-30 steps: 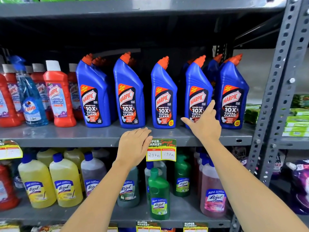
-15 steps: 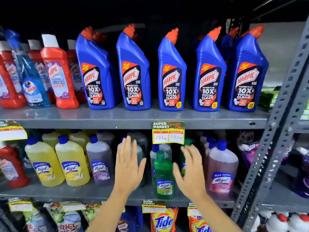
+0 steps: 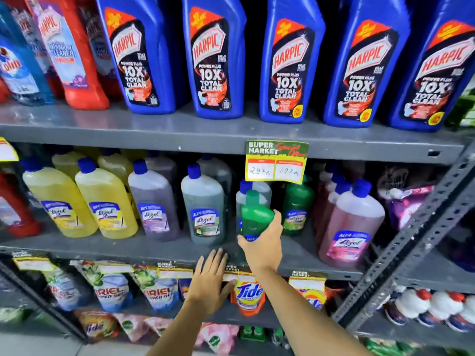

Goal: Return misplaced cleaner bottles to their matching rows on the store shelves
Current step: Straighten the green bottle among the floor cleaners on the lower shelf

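Green bottle: the small green bottle (image 3: 255,217) is on the middle shelf (image 3: 164,249), just below the price tag (image 3: 276,160) and in front of a grey-green Lizol bottle; whether its base rests on the shelf or is lifted cannot be told.
Right hand: the right hand (image 3: 264,240) is wrapped around the lower body of the green bottle, thumb on the left of its label, fingers on the right.
Left hand: the left hand (image 3: 209,281) is spread flat with nothing in it, below the price tag and left of the bottle, over the shelf's front edge.
Handling: likely rigid plastic, smooth and a little slippery; small enough for one hand, probably moderately heavy if full. The waist under the shoulder looks the surest hold; the cap less so.
Matching row: a taller green bottle (image 3: 298,209) stands just right of the price tag, further back; this seems the fitting row.
Top shelf writing: blue bottles (image 3: 213,60) above the price tag read "HARPIC Power Plus 10X Total Clean".
Middle shelf writing: yellow bottles (image 3: 108,204), left of the price tag, and a pink bottle (image 3: 352,222) to its right read "Lizol".
Price tag writing: "SUPER MARKET", handwritten "297 Rs" and "198 Rs".
Lower shelf: pouches reading "Ariel" and "Tide" (image 3: 248,292).
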`<state>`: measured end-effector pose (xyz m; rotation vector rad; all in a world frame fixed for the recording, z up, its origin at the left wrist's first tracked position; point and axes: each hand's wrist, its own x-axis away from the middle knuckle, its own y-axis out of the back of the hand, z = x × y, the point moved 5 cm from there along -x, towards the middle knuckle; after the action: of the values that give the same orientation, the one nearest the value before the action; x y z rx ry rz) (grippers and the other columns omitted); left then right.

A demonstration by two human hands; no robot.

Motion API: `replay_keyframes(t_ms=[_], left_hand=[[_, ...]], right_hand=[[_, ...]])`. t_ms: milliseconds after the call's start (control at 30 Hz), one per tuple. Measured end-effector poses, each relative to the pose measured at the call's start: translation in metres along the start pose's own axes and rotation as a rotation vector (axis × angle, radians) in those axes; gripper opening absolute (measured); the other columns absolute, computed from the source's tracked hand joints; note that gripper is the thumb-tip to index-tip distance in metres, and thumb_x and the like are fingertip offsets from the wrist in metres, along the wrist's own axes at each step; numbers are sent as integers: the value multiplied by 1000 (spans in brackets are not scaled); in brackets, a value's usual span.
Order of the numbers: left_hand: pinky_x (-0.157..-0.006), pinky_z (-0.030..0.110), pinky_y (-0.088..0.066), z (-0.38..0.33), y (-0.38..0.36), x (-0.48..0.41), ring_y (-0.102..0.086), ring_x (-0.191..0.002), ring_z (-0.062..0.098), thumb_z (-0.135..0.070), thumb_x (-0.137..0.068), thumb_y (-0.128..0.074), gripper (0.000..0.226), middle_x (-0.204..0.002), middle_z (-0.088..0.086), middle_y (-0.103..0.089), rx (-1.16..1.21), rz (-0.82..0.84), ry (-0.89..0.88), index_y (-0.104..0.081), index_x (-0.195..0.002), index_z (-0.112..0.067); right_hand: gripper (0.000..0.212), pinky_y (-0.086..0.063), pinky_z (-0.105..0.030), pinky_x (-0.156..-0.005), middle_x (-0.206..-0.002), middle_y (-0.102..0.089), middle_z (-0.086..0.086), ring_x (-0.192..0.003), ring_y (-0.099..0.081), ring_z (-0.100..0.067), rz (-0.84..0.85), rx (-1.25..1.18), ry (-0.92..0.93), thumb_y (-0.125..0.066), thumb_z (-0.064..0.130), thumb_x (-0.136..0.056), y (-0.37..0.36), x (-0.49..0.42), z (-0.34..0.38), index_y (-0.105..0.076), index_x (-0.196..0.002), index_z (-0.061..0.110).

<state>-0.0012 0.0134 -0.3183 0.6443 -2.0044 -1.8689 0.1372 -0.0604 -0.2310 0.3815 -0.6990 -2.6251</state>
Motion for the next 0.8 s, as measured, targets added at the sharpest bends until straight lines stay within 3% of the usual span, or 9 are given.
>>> replay_keyframes(t_ms=[100,167,233,433,567,800], left_hand=[[-118,49,-16,2,-6,-3,-33,-142,33,-56,-96,-41,71,-154,14,-36,19,7,-15,-38,-146,-6],[-120,48,-2,6,-11,-3,-10,-149,28,-58,-98,-33,74,-162,11,-15,29,28,-21,-18,-153,-10],[-120,44,4,8,-13,-4,-1,-150,25,-59,-98,-26,75,-163,8,-5,15,37,-16,-9,-154,-12],[-120,45,1,5,-12,-4,-2,-150,25,-72,-86,4,91,-163,8,-6,-14,20,-11,-8,-154,-13],[-121,42,4,5,-14,-5,3,-150,23,-60,-98,-24,75,-164,6,-1,-8,60,12,-3,-154,-14],[-121,43,2,4,-13,-4,2,-150,23,-62,-97,-21,77,-164,7,-2,-18,76,24,-3,-154,-14]], right_hand=[[109,-54,-49,-83,-137,-48,-3,-117,-58,-32,3,-6,-1,-86,36,-64,4,0,-5,-15,-147,30],[109,-54,-49,-84,-136,-50,-1,-117,-59,-31,1,-13,-4,-85,36,-63,8,0,-9,-15,-146,33],[109,-54,-50,-85,-135,-50,0,-117,-59,-30,-14,-20,-10,-86,36,-61,14,-1,-13,-15,-145,34],[109,-53,-48,-84,-131,-51,2,-112,-62,-31,-95,-42,-58,-88,35,-58,49,-19,-38,-20,-143,34],[107,-53,-49,-81,-128,-52,0,-105,-64,-35,-157,-27,-67,-89,36,-56,73,-29,-56,-21,-139,36],[107,-51,-42,-84,-128,-50,4,-107,-63,-28,-124,-73,-13,-91,29,-58,76,-37,-65,-22,-138,35]])
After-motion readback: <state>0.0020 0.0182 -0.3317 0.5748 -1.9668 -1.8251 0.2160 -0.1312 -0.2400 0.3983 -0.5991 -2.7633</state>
